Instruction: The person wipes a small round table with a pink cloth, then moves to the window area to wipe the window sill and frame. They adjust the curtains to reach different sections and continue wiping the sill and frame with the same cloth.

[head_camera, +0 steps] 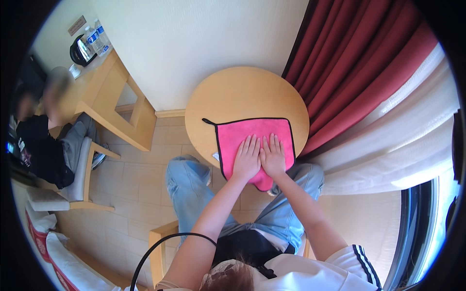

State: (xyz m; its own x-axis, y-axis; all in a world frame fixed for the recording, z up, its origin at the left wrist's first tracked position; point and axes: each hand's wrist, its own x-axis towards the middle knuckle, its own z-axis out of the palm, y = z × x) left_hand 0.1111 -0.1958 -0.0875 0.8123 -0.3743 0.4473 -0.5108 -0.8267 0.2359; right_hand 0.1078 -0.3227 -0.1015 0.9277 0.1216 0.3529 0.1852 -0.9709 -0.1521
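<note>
A pink cloth [255, 127] with black edging lies spread over the near part of a round wooden table [244, 91]. From its far left corner sticks out a black hanging loop [208, 121], and its near edge droops past the table's rim. My left hand [247, 159] rests palm down on the cloth, fingers stretched away from me. Beside it my right hand [273, 157] also lies flat on the cloth, the two hands touching or nearly so near the thumbs. Neither hand grips anything. At the cloth's left edge a small white piece [216, 156] shows partly.
Red curtains [349, 72] and a white sheer curtain [393, 156] hang close on the right. At left, a person [47, 145] sits on a chair [85, 171] by a wooden desk [109, 98] bearing an electric kettle [83, 51] and water bottles [94, 40]. A black cable [160, 240] crosses my left arm.
</note>
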